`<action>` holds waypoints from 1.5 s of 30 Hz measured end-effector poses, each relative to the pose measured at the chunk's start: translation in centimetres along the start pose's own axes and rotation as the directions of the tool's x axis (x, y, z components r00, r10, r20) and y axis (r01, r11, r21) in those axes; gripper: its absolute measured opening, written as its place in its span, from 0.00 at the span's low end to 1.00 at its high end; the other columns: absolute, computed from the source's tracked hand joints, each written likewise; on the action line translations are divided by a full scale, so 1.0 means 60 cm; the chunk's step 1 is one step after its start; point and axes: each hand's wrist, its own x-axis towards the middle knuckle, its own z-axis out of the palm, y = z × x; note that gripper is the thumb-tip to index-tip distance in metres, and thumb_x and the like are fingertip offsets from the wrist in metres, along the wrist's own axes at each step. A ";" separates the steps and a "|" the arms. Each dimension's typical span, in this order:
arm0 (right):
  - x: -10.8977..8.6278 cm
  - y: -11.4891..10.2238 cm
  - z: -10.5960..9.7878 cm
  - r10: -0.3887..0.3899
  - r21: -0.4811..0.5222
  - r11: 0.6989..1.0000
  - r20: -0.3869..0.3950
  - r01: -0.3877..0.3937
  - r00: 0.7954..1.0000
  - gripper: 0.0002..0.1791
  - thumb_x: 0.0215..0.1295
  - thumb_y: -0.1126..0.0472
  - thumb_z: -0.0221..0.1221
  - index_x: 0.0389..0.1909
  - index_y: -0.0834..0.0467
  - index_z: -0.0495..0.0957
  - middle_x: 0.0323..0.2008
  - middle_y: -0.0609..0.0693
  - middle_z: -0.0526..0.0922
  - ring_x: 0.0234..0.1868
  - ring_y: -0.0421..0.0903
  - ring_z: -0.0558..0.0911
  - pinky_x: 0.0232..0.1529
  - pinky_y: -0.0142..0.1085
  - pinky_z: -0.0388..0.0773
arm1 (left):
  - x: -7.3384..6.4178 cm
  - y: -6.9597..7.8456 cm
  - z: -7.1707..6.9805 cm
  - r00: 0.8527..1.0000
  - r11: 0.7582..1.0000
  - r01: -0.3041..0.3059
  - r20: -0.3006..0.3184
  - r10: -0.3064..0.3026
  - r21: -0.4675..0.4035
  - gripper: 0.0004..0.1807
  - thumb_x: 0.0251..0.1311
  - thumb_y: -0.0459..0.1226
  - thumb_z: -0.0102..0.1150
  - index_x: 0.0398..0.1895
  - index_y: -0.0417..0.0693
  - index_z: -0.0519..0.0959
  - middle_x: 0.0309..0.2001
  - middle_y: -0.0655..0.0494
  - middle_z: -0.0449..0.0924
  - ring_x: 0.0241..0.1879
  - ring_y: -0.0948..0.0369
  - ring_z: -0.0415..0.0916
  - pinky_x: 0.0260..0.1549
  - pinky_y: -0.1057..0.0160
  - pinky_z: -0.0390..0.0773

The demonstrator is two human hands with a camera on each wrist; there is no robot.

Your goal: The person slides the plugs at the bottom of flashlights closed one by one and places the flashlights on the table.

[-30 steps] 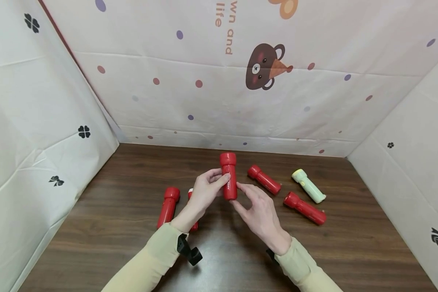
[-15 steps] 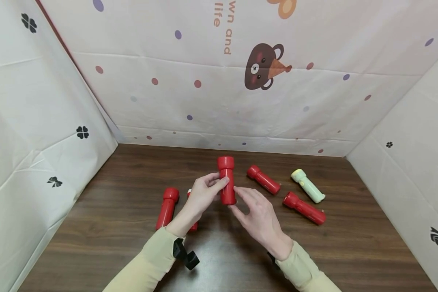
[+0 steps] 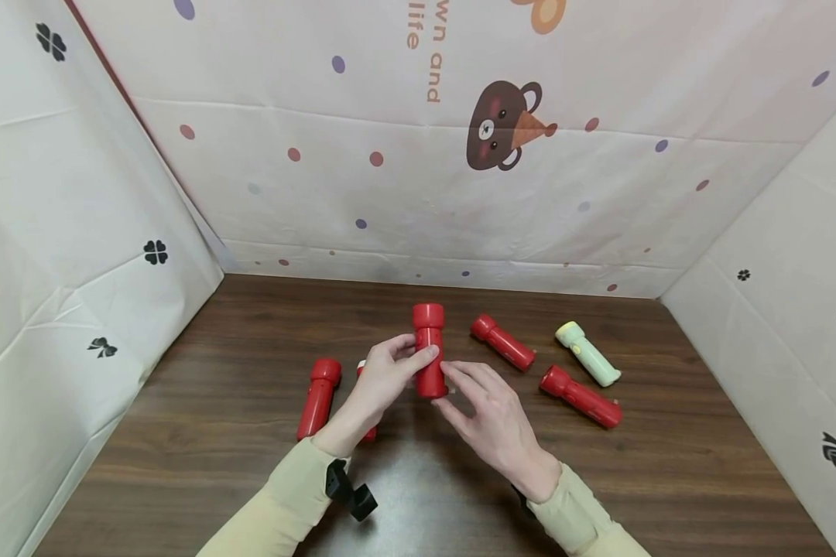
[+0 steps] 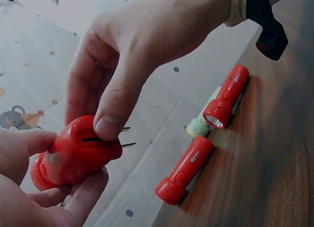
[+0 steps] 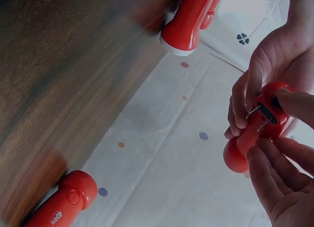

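Observation:
My left hand (image 3: pixel 383 381) grips a red flashlight (image 3: pixel 428 317) around its body, head pointing away from me, above the table. My right hand (image 3: pixel 493 418) pinches its tail end, with the thumb (image 4: pixel 109 126) pressing beside a dark slot in the left wrist view. Two metal plug prongs (image 5: pixel 266 125) stick out of the tail in the right wrist view. Left of the left forearm lies another red flashlight (image 3: pixel 318 398). A red one with a white rim (image 3: pixel 370 434) is partly hidden under the left hand.
Two red flashlights (image 3: pixel 503 342) (image 3: pixel 581 397) and a pale green flashlight (image 3: pixel 589 354) lie on the right of the dark wooden table (image 3: pixel 265 480). Printed white sheets (image 3: pixel 286 201) stand as walls at the back and both sides.
Both hands have lowered the flashlight slightly toward me. A bit of metal prong now shows beside its tail in the head view. The flashlights on the table stay where they were.

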 end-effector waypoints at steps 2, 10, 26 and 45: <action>-0.001 0.001 0.000 -0.001 0.011 1.000 0.002 0.001 1.000 0.31 0.44 0.65 0.83 0.53 0.61 0.86 0.47 0.52 0.90 0.47 0.46 0.86 0.45 0.37 0.87 | 0.000 -0.002 -0.001 1.000 1.000 0.005 -0.005 -0.005 -0.008 0.28 0.72 0.42 0.64 0.70 0.39 0.74 0.61 0.38 0.84 0.49 0.52 0.89 0.57 0.48 0.88; -0.005 0.000 -0.002 -0.006 0.027 1.000 0.017 0.006 1.000 0.33 0.44 0.66 0.82 0.56 0.61 0.85 0.49 0.53 0.89 0.48 0.46 0.86 0.46 0.38 0.87 | -0.008 -0.001 -0.002 1.000 0.999 0.001 -0.022 -0.001 -0.036 0.27 0.72 0.41 0.63 0.70 0.39 0.76 0.62 0.39 0.84 0.55 0.52 0.87 0.60 0.50 0.86; 0.013 -0.004 -0.015 -0.049 0.077 0.996 0.031 0.047 0.998 0.35 0.44 0.69 0.81 0.58 0.60 0.85 0.52 0.53 0.89 0.50 0.47 0.87 0.47 0.39 0.88 | -0.020 0.005 -0.022 1.000 0.998 0.006 0.029 -0.005 -0.057 0.26 0.75 0.40 0.59 0.72 0.41 0.73 0.61 0.39 0.85 0.47 0.57 0.89 0.56 0.51 0.88; 0.012 -0.001 -0.031 -0.007 0.097 0.995 0.094 -0.003 0.996 0.34 0.44 0.66 0.82 0.57 0.59 0.86 0.53 0.53 0.90 0.50 0.47 0.90 0.48 0.39 0.89 | -0.035 0.010 -0.013 0.999 0.999 -0.005 0.034 0.006 -0.034 0.28 0.73 0.38 0.61 0.74 0.40 0.72 0.63 0.38 0.83 0.53 0.52 0.87 0.54 0.52 0.89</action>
